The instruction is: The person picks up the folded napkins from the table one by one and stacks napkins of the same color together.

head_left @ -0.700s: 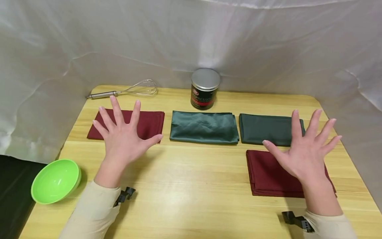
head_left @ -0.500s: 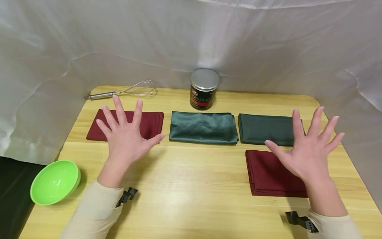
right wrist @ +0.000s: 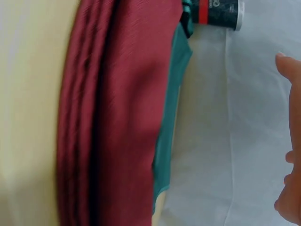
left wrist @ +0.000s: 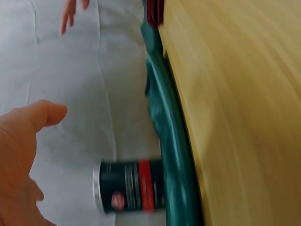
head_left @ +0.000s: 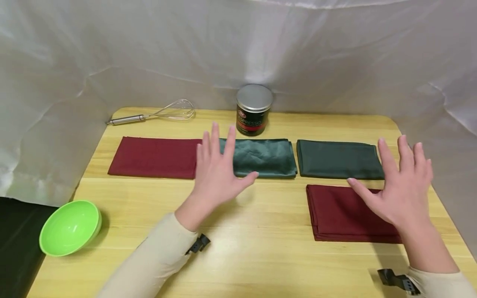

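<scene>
My left hand [head_left: 216,176] hovers with spread fingers over the table, in front of the satin green folded cloth [head_left: 264,159] and covering its left end. Just left of that lies a dark red folded cloth [head_left: 152,158]. The right hand [head_left: 404,194], fingers apart and holding nothing, hangs above the right end of a second dark red folded cloth [head_left: 346,217]. Behind it lies a darker green folded cloth [head_left: 339,160]. In the right wrist view the red cloth's stacked layers [right wrist: 80,117] show close up. Neither hand appears to touch a cloth.
An espresso tin [head_left: 253,116] with a silver lid stands at the back middle. A wire whisk [head_left: 156,115] lies at the back left. The bright green bowl [head_left: 71,228] sits at the table's left edge. Pale fabric [head_left: 179,41] hangs behind the table.
My left hand has moved right, from over the left red cloth to the satin green one. The right hand has shifted slightly right. The cloths, tin, whisk and bowl have stayed put.
</scene>
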`<act>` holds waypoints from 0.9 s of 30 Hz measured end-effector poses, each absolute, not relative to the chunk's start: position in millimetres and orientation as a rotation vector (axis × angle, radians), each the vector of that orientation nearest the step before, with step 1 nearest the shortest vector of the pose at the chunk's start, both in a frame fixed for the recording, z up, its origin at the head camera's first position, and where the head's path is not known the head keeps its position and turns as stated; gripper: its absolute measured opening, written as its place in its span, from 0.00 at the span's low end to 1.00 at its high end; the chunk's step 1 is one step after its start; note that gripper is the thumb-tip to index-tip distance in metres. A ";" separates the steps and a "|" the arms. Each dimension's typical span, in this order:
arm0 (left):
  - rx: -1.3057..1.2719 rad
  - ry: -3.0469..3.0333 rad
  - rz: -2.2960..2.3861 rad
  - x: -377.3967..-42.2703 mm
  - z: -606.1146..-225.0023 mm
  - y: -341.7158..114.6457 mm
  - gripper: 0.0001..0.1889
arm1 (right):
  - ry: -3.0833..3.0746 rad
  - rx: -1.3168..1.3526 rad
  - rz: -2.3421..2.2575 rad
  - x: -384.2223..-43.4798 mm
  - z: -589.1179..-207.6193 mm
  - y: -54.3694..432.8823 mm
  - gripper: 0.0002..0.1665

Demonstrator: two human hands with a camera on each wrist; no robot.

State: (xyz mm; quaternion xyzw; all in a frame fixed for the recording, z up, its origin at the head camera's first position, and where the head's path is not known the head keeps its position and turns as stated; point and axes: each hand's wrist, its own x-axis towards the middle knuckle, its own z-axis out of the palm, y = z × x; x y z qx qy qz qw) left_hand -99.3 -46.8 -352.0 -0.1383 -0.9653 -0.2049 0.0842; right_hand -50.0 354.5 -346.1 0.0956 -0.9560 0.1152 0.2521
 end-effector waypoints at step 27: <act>-0.558 -2.964 -1.769 -57.8 -378.5 80.4 0.49 | -3.004 -0.324 0.604 0.9 -375.3 433.3 0.61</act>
